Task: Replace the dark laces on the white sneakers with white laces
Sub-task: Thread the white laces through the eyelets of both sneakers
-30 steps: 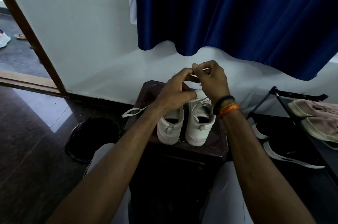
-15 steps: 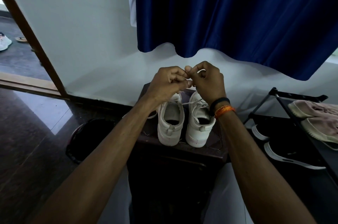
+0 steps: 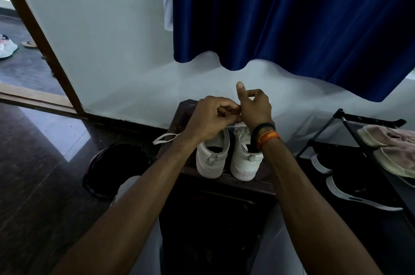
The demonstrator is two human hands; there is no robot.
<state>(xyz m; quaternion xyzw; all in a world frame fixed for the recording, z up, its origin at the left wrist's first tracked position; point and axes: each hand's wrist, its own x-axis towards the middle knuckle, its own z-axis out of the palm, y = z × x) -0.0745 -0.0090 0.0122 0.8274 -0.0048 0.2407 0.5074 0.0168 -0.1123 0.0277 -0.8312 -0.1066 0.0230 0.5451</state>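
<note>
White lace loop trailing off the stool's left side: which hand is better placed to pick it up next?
Probably the left hand. The white lace loop lies just beside its wrist, while the right hand sits over the right sneaker, across both shoes.

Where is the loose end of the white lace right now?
In the head view the loose white lace end trails left of the left hand, off the left white sneaker, over the dark wooden stand's left edge.

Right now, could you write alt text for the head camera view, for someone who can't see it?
Two bare hands, the left hand and right hand, meet over a pair of white sneakers on a dark wooden stand, working a white lace whose loop trails off to the left. A blue curtain hangs on the white wall behind.
</note>
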